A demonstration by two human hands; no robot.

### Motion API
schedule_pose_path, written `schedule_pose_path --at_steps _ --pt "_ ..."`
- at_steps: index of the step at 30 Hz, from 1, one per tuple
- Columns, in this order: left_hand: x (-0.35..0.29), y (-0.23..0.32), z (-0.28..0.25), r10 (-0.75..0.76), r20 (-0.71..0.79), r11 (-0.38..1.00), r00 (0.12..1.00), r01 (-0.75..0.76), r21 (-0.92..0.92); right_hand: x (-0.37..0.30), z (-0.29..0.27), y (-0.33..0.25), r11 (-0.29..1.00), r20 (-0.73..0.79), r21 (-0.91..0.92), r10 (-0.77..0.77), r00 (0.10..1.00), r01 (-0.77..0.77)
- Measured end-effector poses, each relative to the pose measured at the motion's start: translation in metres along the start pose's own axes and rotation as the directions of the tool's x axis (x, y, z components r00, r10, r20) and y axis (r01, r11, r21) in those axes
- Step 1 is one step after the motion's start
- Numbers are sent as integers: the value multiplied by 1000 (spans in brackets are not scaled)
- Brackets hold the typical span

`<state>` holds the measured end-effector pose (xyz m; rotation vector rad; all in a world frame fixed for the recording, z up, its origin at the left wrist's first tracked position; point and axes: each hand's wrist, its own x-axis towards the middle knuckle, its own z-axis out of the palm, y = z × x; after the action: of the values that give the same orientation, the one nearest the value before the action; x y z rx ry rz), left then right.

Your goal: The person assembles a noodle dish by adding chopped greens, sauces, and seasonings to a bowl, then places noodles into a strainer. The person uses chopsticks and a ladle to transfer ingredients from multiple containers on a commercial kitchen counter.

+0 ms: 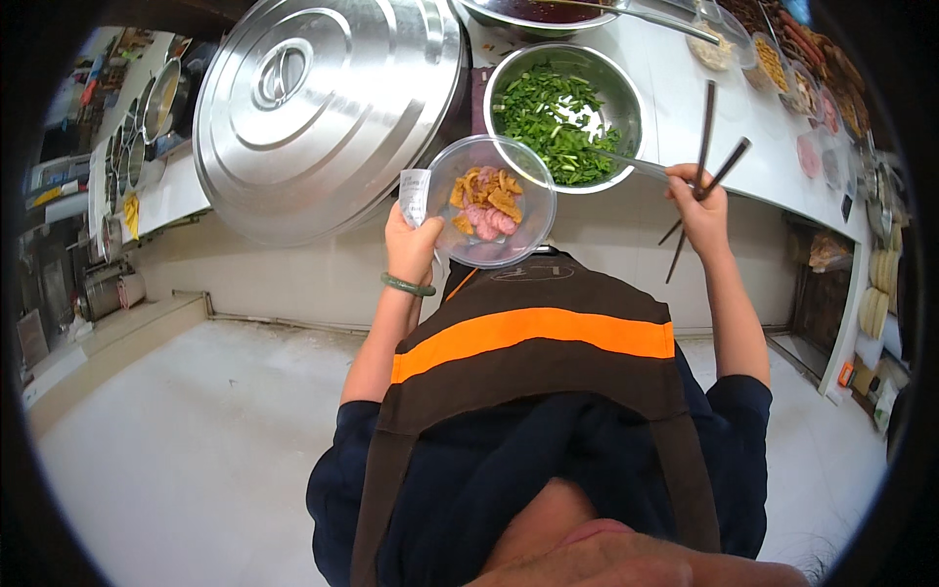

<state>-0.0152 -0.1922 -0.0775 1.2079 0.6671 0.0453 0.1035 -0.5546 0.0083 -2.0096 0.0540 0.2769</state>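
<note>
My left hand (413, 240) is closed on the rim of a clear plastic bowl (540, 220), with a printed paper slip (415, 196) pinched beside it. Inside the bowl lie golden-brown fried pieces (504, 203) and pink sliced pieces (489, 223). My right hand (699, 210) grips a metal spoon (641, 164) by its handle, together with a pair of dark chopsticks (708, 122) sticking out at angles. The spoon's far end reaches into chopped greens (548, 108) in a steel basin (636, 117); its tip is hard to make out there. The plastic bowl overlaps the basin's near rim.
A large round steel lid (333, 108) takes up the counter's left part. Behind the basin stands a bowl of dark red liquid (548, 12) with a long metal handle (665, 22) across it. Several clear tubs (768, 67) of food line the right side of the white counter (773, 147).
</note>
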Motion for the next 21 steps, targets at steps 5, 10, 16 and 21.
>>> schedule_pose_path --at_steps 5,10,16,21 --pt "-2 8 3 41 5 999 999 -41 -31 -8 -13 -1 996 -58 53 -69 996 72" --pt "-2 16 1 22 26 999 999 -21 -34 -23 -21 -10 974 -215 177 -101 971 141" --pt "-2 29 8 15 88 997 996 -9 -73 -52 -44 -43 928 -308 217 -228 924 302" --pt "-2 40 9 34 100 995 994 -24 -95 -73 -26 -76 821 -117 117 -548 828 559"
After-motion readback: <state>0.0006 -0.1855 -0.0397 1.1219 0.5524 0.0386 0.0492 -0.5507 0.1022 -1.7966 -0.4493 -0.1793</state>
